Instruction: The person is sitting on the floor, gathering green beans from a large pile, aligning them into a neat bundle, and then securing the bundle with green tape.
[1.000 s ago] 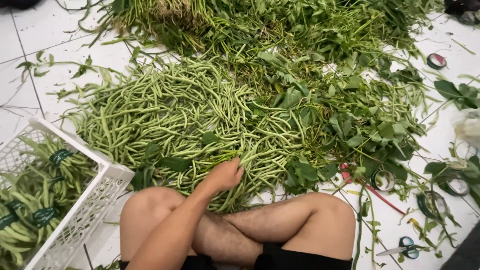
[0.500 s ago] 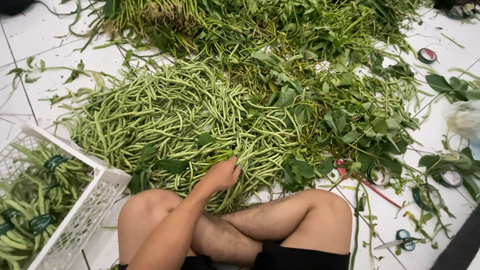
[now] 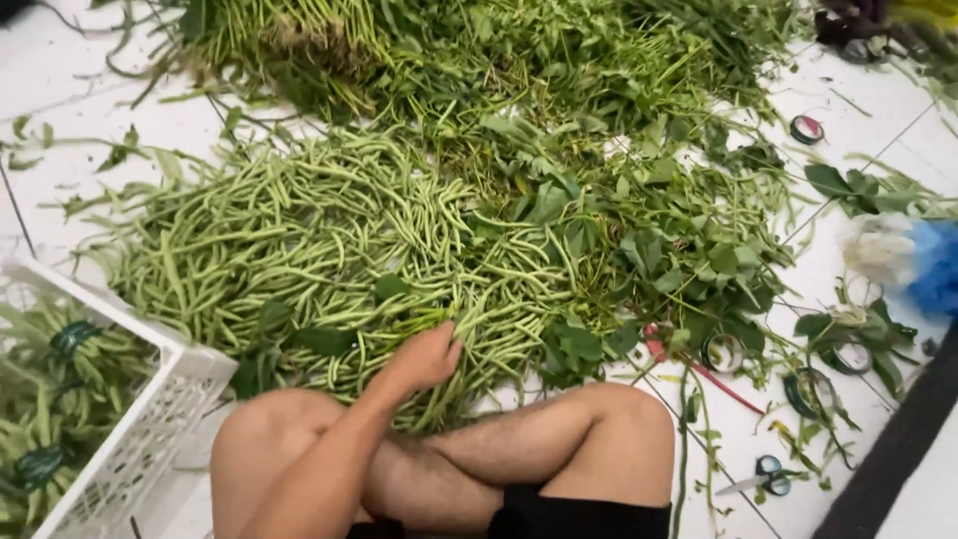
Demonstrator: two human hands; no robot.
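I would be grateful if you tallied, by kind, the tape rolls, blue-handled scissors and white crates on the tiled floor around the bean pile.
Tape rolls: 4
Blue-handled scissors: 1
White crate: 1
Total: 6

White plastic crate (image 3: 150, 419) of bundled beans at near left on a white tiled floor (image 3: 60, 70); rolls of tape (image 3: 806, 128) and scissors (image 3: 758, 477) scattered right; leafy vines (image 3: 679, 230) heaped far and right of centre
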